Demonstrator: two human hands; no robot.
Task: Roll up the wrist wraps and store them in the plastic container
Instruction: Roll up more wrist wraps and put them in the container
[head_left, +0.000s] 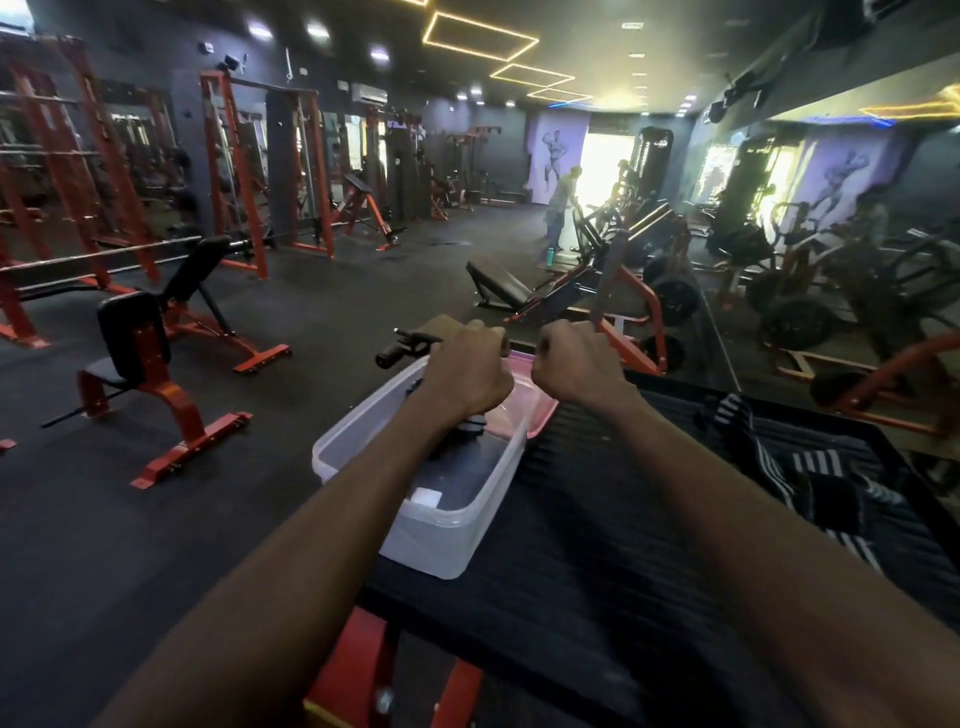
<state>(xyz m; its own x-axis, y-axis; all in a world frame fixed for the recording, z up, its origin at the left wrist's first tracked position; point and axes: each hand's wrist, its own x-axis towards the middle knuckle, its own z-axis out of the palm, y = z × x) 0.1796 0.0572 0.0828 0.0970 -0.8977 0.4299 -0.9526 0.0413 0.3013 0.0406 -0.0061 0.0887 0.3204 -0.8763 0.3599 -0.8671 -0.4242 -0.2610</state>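
Note:
A clear plastic container (447, 540) stands on the left edge of a black ribbed platform (597, 545). My left hand (467, 374) hovers over the container's far end with its fingers curled. A dark rolled wrist wrap (471, 427) shows just beneath its palm. My right hand (574, 366) is a closed fist right of the container's far corner, and nothing shows in it. More wrist wraps (810, 467), black with white stripes, lie loose on the platform's right side. A white item (427, 496) lies inside the container near its front.
A pink lid (543, 410) lies at the container's far right corner. A black machine handle (400, 352) sticks out beyond my left hand. Orange-framed benches (171, 374) stand on the dark floor at left. Plate-loaded machines (639, 291) and a wall mirror are at right, with a person far back.

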